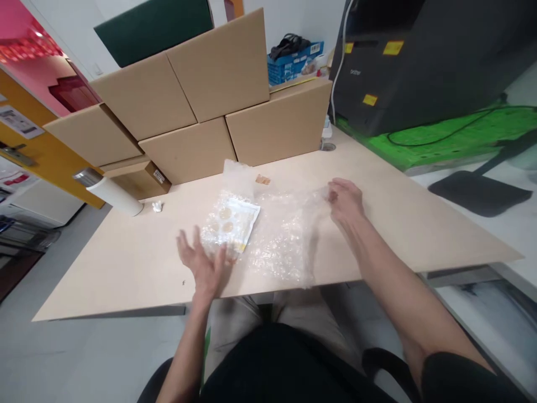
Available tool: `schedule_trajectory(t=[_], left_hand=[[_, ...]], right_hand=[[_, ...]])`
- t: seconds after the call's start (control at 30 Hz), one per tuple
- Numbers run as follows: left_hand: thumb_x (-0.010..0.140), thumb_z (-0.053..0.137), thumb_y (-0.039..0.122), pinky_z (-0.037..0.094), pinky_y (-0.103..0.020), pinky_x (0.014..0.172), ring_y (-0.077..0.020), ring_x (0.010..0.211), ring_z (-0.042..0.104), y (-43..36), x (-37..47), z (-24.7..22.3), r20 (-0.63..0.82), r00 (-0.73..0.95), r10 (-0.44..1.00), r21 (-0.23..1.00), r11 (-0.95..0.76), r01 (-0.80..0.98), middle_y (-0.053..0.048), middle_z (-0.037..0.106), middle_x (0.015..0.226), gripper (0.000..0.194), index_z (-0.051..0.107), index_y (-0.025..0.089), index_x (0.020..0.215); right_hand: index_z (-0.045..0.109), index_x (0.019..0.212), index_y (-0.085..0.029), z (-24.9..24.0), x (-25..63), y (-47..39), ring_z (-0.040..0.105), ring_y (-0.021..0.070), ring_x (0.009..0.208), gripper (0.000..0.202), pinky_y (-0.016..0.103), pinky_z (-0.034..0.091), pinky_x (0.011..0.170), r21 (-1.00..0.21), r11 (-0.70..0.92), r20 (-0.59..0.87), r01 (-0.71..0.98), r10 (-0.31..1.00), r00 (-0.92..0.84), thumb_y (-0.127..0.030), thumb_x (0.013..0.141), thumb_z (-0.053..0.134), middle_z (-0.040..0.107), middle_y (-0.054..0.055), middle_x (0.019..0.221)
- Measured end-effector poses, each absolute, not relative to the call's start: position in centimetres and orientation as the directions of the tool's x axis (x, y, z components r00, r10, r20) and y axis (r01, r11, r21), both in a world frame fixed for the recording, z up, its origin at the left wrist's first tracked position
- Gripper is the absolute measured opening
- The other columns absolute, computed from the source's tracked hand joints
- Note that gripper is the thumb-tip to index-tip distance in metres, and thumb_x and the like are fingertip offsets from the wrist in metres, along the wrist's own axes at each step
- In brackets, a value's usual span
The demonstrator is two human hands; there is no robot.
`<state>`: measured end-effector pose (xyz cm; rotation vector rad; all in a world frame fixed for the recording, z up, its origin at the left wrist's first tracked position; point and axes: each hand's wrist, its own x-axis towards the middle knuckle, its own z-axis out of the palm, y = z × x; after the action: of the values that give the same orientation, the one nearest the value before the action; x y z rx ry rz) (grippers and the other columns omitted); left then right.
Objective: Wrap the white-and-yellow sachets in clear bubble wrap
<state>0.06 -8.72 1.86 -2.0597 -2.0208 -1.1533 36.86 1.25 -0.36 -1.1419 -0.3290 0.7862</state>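
Note:
A sheet of clear bubble wrap (279, 240) lies spread over the middle of the light wooden table. On its left part sits a flat white packet (247, 221) with round tan shapes, partly covered by the wrap. My left hand (203, 266) is just below and left of the packet, its fingers spread and a little blurred, holding nothing. At the wrap's upper right corner, my right hand (344, 197) pinches the edge between closed fingers.
Cardboard boxes (188, 148) are stacked along the back edge. A white bottle (115, 196) and a crumpled white scrap (156, 206) stand at the left. An orange-brown piece (263, 179) lies behind the wrap. A dark machine (390, 67) is at the right.

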Motion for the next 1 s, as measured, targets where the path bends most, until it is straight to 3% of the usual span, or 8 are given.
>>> schedule_trajectory(t=[0.07, 0.2, 0.3, 0.43, 0.63, 0.83, 0.9, 1.0], left_hand=[[0.086, 0.059, 0.058, 0.007, -0.066, 0.117, -0.0424, 0.151, 0.002, -8.2, 0.6, 2.4, 0.361, 0.068, 0.93, 0.272, -0.175, 0.946, -0.014, 0.011, 0.165, 0.077, 0.035, 0.026, 0.151], [0.088, 0.056, 0.06, 0.02, -0.066, 0.113, -0.0449, 0.147, 0.023, -7.4, 1.5, 2.5, 0.034, 0.177, 0.984, 0.152, -0.181, 0.972, -0.018, 0.025, 0.162, 0.076, 0.036, 0.026, 0.152], [0.095, 0.047, 0.052, 0.029, -0.061, 0.111, -0.0429, 0.143, 0.032, -7.5, 2.2, 2.1, 0.081, 0.174, 0.981, 0.089, -0.181, 0.98, -0.021, 0.029, 0.159, 0.063, 0.039, 0.022, 0.151], [0.1, 0.041, 0.039, 0.036, -0.057, 0.106, -0.04, 0.137, 0.043, -8.0, 2.9, 1.5, 0.226, 0.214, 0.95, 0.045, -0.23, 0.972, -0.02, 0.044, 0.151, 0.048, 0.05, 0.021, 0.143], [0.101, 0.034, 0.032, 0.051, -0.037, 0.082, -0.0258, 0.092, 0.07, -6.9, 1.1, 2.6, 0.379, 0.036, 0.925, 0.363, -0.184, 0.913, -0.014, 0.073, 0.104, 0.038, 0.06, 0.018, 0.124], [0.095, 0.037, 0.054, 0.052, -0.029, 0.06, -0.0167, 0.059, 0.063, -6.3, -4.0, 3.1, 0.22, -0.375, 0.9, 0.906, -0.047, 0.42, -0.004, 0.064, 0.074, 0.044, 0.059, 0.017, 0.089], [0.093, 0.042, 0.052, 0.054, -0.032, 0.062, -0.0182, 0.063, 0.063, -7.0, -5.3, 2.5, 0.145, -0.373, 0.916, 0.894, 0.04, 0.446, -0.006, 0.065, 0.08, 0.044, 0.062, 0.013, 0.102], [0.089, 0.053, 0.041, 0.054, -0.041, 0.076, -0.0227, 0.082, 0.064, -8.3, -6.2, 1.5, 0.247, -0.382, 0.891, 0.665, 0.131, 0.735, -0.015, 0.06, 0.113, 0.058, 0.047, 0.014, 0.14]], right_hand=[[0.057, 0.087, -0.02, -0.5, 36.7, 1.2, 0.046, 0.0078, 0.059, 0.024, 0.017, 0.036, 0.044, -0.909, 0.16, -0.179, -0.384, 0.684, 0.707, -0.031, 0.072, 0.072, 0.054, -0.003, 0.075], [0.05, 0.106, -0.025, 0.2, 35.3, 0.5, 0.057, 0.013, 0.072, 0.049, 0.021, 0.045, 0.048, -0.905, 0.106, -0.193, -0.413, 0.761, 0.619, -0.044, 0.071, 0.078, 0.055, -0.001, 0.092], [0.046, 0.111, -0.028, 1.1, 33.6, -0.4, 0.06, 0.0138, 0.074, 0.06, 0.022, 0.049, 0.05, -0.848, 0.072, -0.253, -0.525, 0.816, 0.52, -0.028, 0.065, 0.084, 0.057, -0.002, 0.094], [0.057, 0.088, -0.019, 1.9, 31.9, -1.3, 0.059, 0.0109, 0.061, 0.038, 0.02, 0.051, 0.049, -0.771, -0.048, -0.301, -0.636, 0.906, 0.296, -0.013, 0.06, 0.083, 0.061, -0.002, 0.076], [0.067, 0.069, -0.013, 1.8, 32.8, -1.4, 0.06, 0.009, 0.054, 0.022, 0.015, 0.046, 0.041, -0.823, -0.014, -0.263, -0.567, 0.896, 0.359, -0.002, 0.055, 0.081, 0.066, 0.0, 0.066], [0.065, 0.061, -0.018, 1.6, 36.2, -0.3, 0.063, 0.0082, 0.063, 0.026, 0.015, 0.053, 0.053, -0.82, 0.1, -0.27, -0.564, 0.801, 0.534, 0.008, 0.063, 0.066, 0.066, 0.0, 0.069], [0.063, 0.059, -0.021, 1.1, 37.1, 0.0, 0.063, 0.011, 0.063, 0.029, 0.02, 0.055, 0.054, -0.857, 0.079, -0.267, -0.51, 0.778, 0.569, 0.007, 0.062, 0.069, 0.066, 0.001, 0.071], [0.061, 0.061, -0.025, 0.3, 37.8, 0.1, 0.055, 0.014, 0.053, 0.027, 0.027, 0.047, 0.044, -0.934, 0.038, -0.203, -0.356, 0.764, 0.612, -0.003, 0.062, 0.077, 0.063, 0.0, 0.068]])
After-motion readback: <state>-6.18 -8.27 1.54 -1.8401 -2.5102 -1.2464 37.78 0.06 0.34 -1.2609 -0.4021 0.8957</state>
